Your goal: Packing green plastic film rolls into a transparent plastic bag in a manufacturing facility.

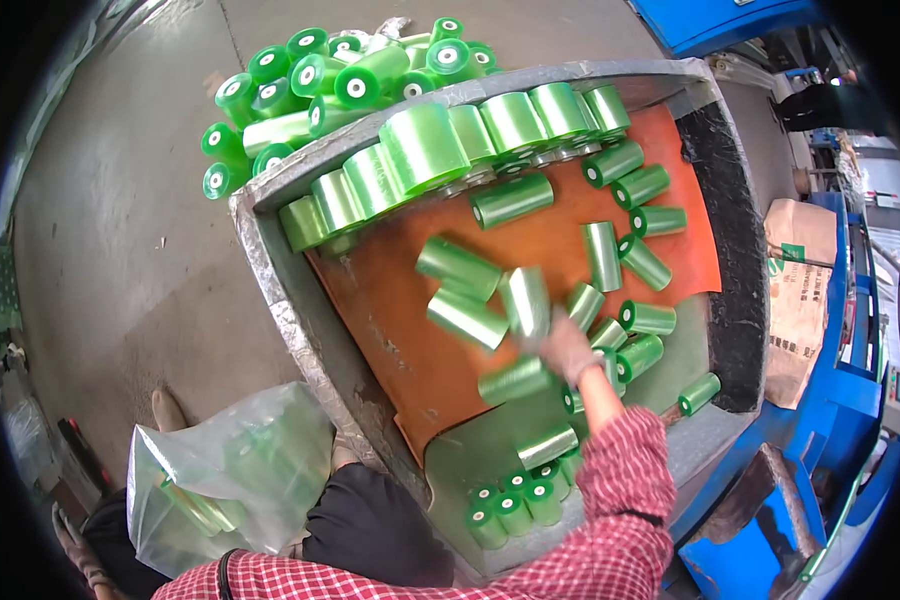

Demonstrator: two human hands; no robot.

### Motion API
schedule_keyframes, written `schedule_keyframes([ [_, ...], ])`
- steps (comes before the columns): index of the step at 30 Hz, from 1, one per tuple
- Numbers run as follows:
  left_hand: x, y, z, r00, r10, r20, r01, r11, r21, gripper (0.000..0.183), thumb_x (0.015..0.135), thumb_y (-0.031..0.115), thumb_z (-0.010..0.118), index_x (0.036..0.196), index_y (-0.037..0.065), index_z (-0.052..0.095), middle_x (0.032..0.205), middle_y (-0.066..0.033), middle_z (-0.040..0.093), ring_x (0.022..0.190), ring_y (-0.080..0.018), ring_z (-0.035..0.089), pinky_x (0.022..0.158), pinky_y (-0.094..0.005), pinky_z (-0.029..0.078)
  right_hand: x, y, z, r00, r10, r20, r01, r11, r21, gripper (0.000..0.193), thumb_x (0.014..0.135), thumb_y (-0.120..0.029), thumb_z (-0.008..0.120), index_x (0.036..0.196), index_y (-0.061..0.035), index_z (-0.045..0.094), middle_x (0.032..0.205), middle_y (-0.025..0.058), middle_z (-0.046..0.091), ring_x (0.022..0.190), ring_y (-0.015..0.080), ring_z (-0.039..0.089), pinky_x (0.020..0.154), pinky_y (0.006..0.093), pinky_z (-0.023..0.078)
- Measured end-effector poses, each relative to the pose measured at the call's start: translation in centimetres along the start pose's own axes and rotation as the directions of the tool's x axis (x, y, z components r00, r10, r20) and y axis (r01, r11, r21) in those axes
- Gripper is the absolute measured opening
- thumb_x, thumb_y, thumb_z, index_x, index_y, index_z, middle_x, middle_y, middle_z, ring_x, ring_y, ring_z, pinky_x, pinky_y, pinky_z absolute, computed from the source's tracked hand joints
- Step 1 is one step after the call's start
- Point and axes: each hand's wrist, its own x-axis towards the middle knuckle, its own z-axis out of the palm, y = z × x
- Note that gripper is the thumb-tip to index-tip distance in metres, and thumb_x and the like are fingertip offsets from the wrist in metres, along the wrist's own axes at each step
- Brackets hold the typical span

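Observation:
My right hand point(567, 352), in a pale glove, reaches over a large box and grips the lower end of a roll of green film point(526, 303). Both are smeared by motion, and the fingertips are partly hidden. Other green rolls lie close by: two to the left, including a slanted roll point(467, 318), and a blurred roll point(515, 381) just below. At the lower left edge, my left hand point(78, 552) rests beside my dark-trousered leg, its gloved fingers stretched out and holding nothing visible. Near it, a clear plastic bag point(232, 475) with green rolls inside stands between my legs.
The box's grey, tape-wrapped rim point(300, 345) surrounds an orange sheet point(370, 330). Larger rolls point(422, 148) line its far wall; small upright rolls point(513, 513) stand in the near corner. Beyond lies a heap of rolls point(358, 86). To the right are a brown sack point(798, 300) and blue machinery point(745, 545).

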Motion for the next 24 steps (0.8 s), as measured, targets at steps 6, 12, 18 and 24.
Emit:
schedule_keyframes([
  [6,0.5,-0.3,-2.1,0.999,-0.033,0.02,0.033,0.999,-0.032,0.036,0.094,0.017,0.041,0.124,-0.002,0.044,0.127,-0.0121,0.048,0.117,-0.0196,0.044,0.1,-0.0287,0.032,2.2,-9.6,-1.7,0.936,-0.296,-0.188,0.047,0.637,-0.77,0.075,0.071,-0.05,0.059,0.129,-0.0069,0.038,0.128,0.0117,0.045,0.118,0.0253,0.04,0.096,0.044,0.032],
  [12,-0.2,3.0,0.5,0.999,-0.037,0.003,0.037,0.971,-0.236,0.033,0.093,0.013,0.042,0.122,-0.002,0.046,0.124,-0.0119,0.05,0.113,-0.0197,0.047,0.099,-0.0291,0.033,13.1,-9.0,-2.1,0.689,-0.7,-0.185,-0.006,0.25,-0.968,0.052,0.073,-0.03,0.063,0.119,-0.0117,0.049,0.115,0.0077,0.054,0.111,0.0228,0.047,0.093,0.0425,0.032],
  [18,-5.6,12.5,-3.3,0.974,0.085,-0.209,-0.137,0.96,-0.245,0.032,0.089,0.007,0.045,0.12,0.002,0.049,0.119,-0.0122,0.053,0.113,-0.0221,0.048,0.097,-0.0308,0.035,-4.5,-9.7,3.4,0.836,-0.095,-0.541,0.513,0.487,0.707,0.056,0.075,-0.032,0.069,0.116,-0.0007,0.049,0.102,0.0103,0.059,0.092,0.0211,0.057,0.08,0.0312,0.046],
  [24,-9.2,30.5,-4.2,0.695,0.676,0.246,-0.554,0.721,-0.416,0.03,0.068,0.005,0.053,0.097,0.002,0.059,0.098,-0.0157,0.061,0.097,-0.0297,0.057,0.087,-0.0382,0.042,-28.0,-18.4,4.6,0.93,-0.2,-0.308,0.309,-0.029,0.951,0.066,0.077,-0.064,0.049,0.117,-0.0119,0.047,0.101,0.0094,0.056,0.08,0.0212,0.059,0.061,0.0348,0.054],
])
